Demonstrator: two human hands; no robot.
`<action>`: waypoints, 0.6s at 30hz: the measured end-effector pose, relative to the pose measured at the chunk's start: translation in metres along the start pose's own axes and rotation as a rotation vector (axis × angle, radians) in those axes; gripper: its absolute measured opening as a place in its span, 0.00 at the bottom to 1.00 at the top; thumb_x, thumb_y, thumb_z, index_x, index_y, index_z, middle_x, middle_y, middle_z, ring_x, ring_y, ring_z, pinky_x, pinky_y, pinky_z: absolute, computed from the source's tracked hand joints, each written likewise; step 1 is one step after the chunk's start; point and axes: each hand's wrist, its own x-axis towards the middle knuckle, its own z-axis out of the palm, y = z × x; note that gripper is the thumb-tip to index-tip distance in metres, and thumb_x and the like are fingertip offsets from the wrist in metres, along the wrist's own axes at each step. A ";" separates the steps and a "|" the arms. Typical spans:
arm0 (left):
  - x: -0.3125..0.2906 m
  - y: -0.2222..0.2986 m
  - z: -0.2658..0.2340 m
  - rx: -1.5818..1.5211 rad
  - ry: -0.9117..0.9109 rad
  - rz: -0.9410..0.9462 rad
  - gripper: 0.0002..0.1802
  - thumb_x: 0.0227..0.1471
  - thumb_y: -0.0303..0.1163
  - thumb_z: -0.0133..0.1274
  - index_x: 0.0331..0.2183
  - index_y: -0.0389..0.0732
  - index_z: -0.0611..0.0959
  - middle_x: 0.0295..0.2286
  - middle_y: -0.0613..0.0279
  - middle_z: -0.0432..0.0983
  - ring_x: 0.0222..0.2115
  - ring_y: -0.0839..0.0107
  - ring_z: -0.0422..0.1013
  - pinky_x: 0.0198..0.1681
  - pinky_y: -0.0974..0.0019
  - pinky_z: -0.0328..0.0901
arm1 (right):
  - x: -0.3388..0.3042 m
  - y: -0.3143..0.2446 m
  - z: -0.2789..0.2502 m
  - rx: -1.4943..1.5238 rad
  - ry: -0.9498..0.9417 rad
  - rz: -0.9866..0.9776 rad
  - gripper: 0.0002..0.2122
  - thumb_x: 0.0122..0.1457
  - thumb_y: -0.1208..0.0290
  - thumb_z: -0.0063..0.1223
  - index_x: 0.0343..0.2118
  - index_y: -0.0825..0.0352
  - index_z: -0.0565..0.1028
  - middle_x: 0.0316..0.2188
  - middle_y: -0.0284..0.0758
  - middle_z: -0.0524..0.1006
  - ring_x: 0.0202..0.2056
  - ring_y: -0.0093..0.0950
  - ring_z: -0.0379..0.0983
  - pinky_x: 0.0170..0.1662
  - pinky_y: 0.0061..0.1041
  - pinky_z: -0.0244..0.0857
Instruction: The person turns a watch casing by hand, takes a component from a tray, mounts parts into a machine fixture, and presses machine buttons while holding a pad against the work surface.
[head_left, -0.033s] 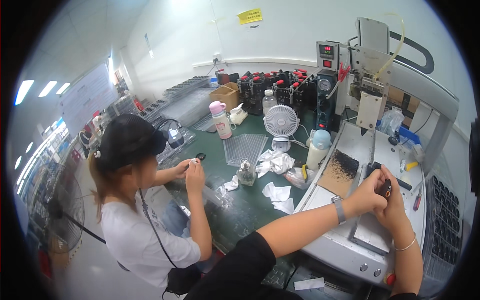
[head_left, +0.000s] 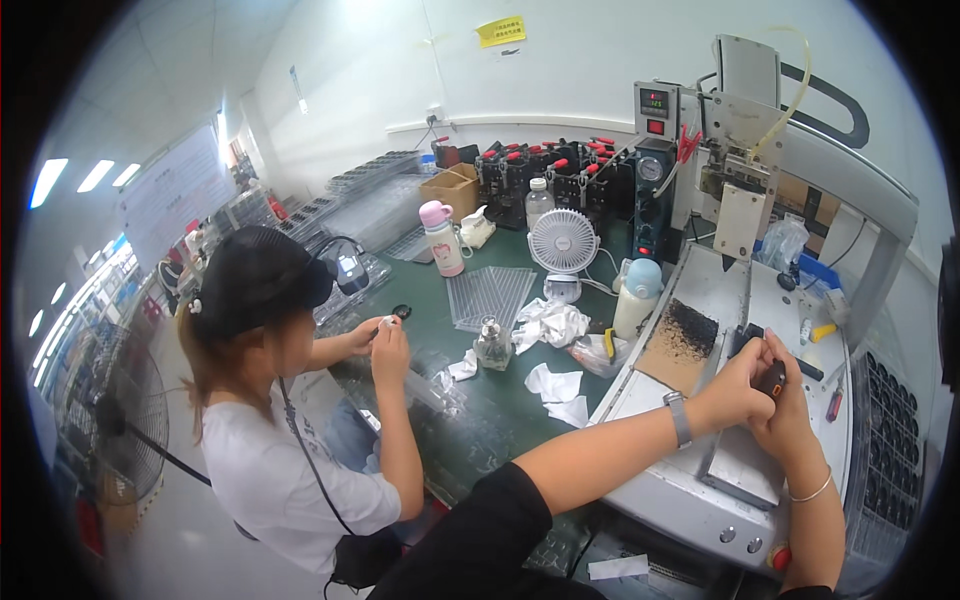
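Note:
Over the bed of a bench machine, my left hand [head_left: 738, 388], with a grey watch at the wrist, meets my right hand [head_left: 786, 412], which has a thin bracelet below it. Both are closed around a small dark piece with an orange spot at its end [head_left: 771, 379]; its kind cannot be made out, as fingers cover most of it. Beneath the hands lies a silver metal block [head_left: 742, 465]. A black bar [head_left: 806, 368] shows just beyond my fingertips. Left of the hands, a brown board [head_left: 672, 362] on the machine bed carries black smears.
At the left, a co-worker [head_left: 290, 430] handles a small part. The green table [head_left: 410, 275] holds a white fan [head_left: 562, 243], bottles, a glass jar [head_left: 492, 345] and crumpled tissues [head_left: 550, 325]. The machine head [head_left: 742, 215] hangs beyond my hands. Black trays [head_left: 885, 430] stand far right.
The dark piece has turned slightly between my fingers, so its orange spot looks different. Both hands stay in nearly the same place.

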 end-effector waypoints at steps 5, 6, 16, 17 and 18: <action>-0.002 0.004 -0.003 0.009 -0.077 -0.011 0.32 0.24 0.17 0.49 0.39 0.40 0.62 0.33 0.65 0.64 0.36 0.77 0.64 0.38 0.75 0.61 | 0.004 0.008 0.006 -0.013 0.005 -0.185 0.34 0.48 0.78 0.52 0.56 0.60 0.47 0.58 0.52 0.51 0.55 0.43 0.56 0.54 0.36 0.54; -0.002 0.004 -0.001 0.017 -0.075 0.040 0.33 0.23 0.16 0.49 0.40 0.40 0.62 0.33 0.65 0.64 0.37 0.77 0.64 0.39 0.75 0.61 | 0.004 0.009 0.005 -0.008 -0.019 -0.203 0.34 0.49 0.78 0.52 0.56 0.58 0.45 0.59 0.52 0.48 0.58 0.42 0.52 0.56 0.37 0.51; -0.004 0.008 -0.003 0.078 -0.089 -0.005 0.36 0.24 0.16 0.49 0.43 0.41 0.61 0.36 0.65 0.64 0.39 0.77 0.63 0.42 0.75 0.59 | 0.004 0.006 0.006 -0.025 0.024 -0.201 0.34 0.47 0.77 0.54 0.55 0.59 0.48 0.56 0.54 0.53 0.55 0.47 0.57 0.54 0.36 0.55; -0.003 0.006 -0.003 0.077 -0.092 -0.004 0.36 0.24 0.16 0.49 0.43 0.41 0.61 0.36 0.65 0.64 0.39 0.77 0.63 0.42 0.75 0.59 | 0.004 0.005 0.005 -0.025 0.021 -0.203 0.34 0.47 0.77 0.54 0.55 0.59 0.48 0.56 0.54 0.53 0.55 0.47 0.57 0.54 0.36 0.55; -0.002 0.003 -0.003 0.069 -0.096 0.016 0.36 0.24 0.16 0.49 0.43 0.41 0.61 0.36 0.65 0.63 0.40 0.77 0.63 0.42 0.75 0.59 | 0.004 0.003 0.004 -0.025 0.019 -0.204 0.34 0.47 0.76 0.54 0.55 0.59 0.48 0.56 0.54 0.53 0.55 0.47 0.57 0.54 0.36 0.56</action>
